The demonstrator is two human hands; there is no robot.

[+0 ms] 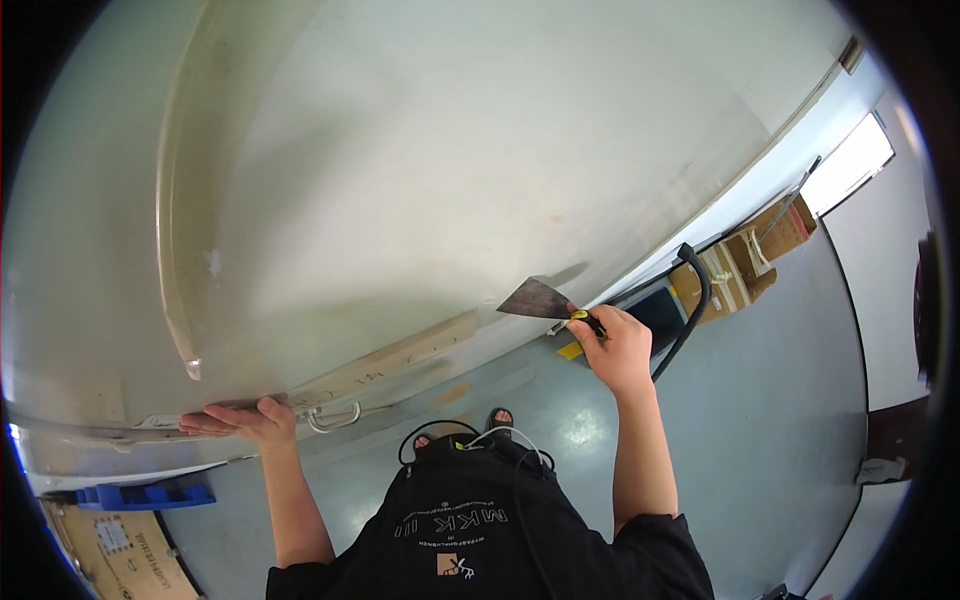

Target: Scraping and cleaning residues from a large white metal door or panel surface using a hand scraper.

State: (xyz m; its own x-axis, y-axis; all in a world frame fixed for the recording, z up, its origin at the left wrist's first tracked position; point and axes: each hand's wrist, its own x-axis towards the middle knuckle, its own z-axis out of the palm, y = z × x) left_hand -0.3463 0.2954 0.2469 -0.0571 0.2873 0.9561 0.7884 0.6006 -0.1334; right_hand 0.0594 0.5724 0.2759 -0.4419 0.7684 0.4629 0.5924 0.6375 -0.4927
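In my right hand [618, 350] is a putty knife [537, 298] with a wide dark blade and a black and yellow handle. Its blade points left and lies close to a large pale panel [480, 150]; whether the edge touches is hard to tell. My left hand [245, 420] rests against the panel's lower part, fingers stretched out and the palm bare. Between the hands runs a beige strip [385, 355] with faint marks on it. Just right of my left hand a bent metal handle [335, 416] sticks out.
A long raised pale bar [168, 220] runs down the panel's left side. Cardboard boxes [725, 280] and a black curved tube [697, 310] stand to the right. A blue plastic tray [150, 495] and a cardboard box [125, 560] are at the lower left. Grey floor [760, 420] lies below.
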